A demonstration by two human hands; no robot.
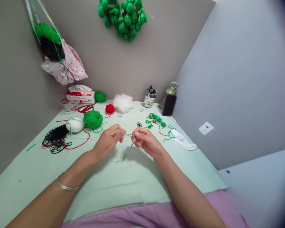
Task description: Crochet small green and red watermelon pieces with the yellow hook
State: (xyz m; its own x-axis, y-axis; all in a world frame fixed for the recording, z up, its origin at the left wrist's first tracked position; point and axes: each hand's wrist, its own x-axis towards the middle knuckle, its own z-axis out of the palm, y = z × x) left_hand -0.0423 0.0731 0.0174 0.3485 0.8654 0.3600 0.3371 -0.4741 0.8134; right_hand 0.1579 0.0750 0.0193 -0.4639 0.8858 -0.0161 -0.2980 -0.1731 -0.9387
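Note:
A strand of green yarn (128,135) stretches between my two hands above the middle of the table. My left hand (110,139) is closed, its fingers pinching the strand at one side. With thumb and fingertips pressed together, my right hand (146,141) grips the other side, and a short green tail hangs below it. Behind my left hand lies a green yarn ball (93,119), with a strand running toward that hand. Small green crocheted pieces (156,117) with red parts lie beyond my right hand. My fingers hide whatever else they may hold.
Black yarn (54,139), a white yarn ball (75,125), red-handled scissors (85,109) and a red yarn ball (110,109) lie left. White stuffing (123,103), a cup (149,98) and a phone (169,105) stand behind. White cloth (183,141) lies right. Green crochet (123,19) hangs on the wall.

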